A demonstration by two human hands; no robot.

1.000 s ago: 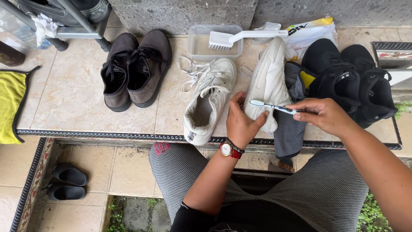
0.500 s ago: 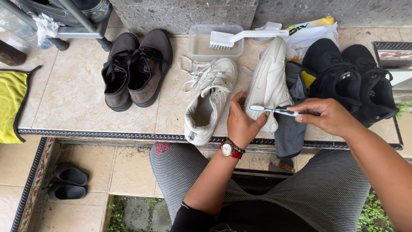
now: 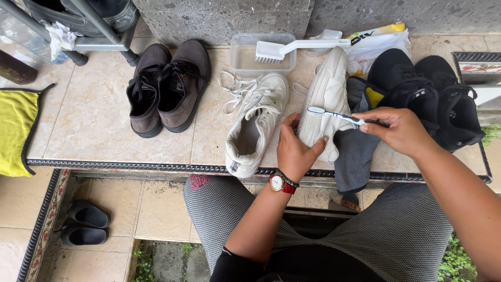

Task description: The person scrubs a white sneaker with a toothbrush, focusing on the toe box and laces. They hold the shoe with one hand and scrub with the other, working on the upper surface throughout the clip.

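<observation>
My left hand [image 3: 296, 151], with a red watch on the wrist, rests on the heel end of a white sneaker [image 3: 324, 94] that lies on its side on the tiled step. My right hand [image 3: 397, 130] grips a toothbrush [image 3: 334, 115] by its handle, the bristle head held over that sneaker. The second white sneaker [image 3: 255, 122] stands upright just to the left, laces loose. A dark grey cloth [image 3: 355, 156] lies under the tipped sneaker and hangs over the step edge.
A clear plastic tub [image 3: 245, 57] of water with a white scrub brush [image 3: 292, 48] across it sits at the back. Brown shoes [image 3: 167, 86] stand at left, black sneakers [image 3: 428, 96] at right, a yellow cloth [image 3: 15, 128] at far left. Black sandals [image 3: 83, 224] lie below.
My left hand has moved from the air onto the tipped white sneaker. The toothbrush has stayed over the shoe with little shift.
</observation>
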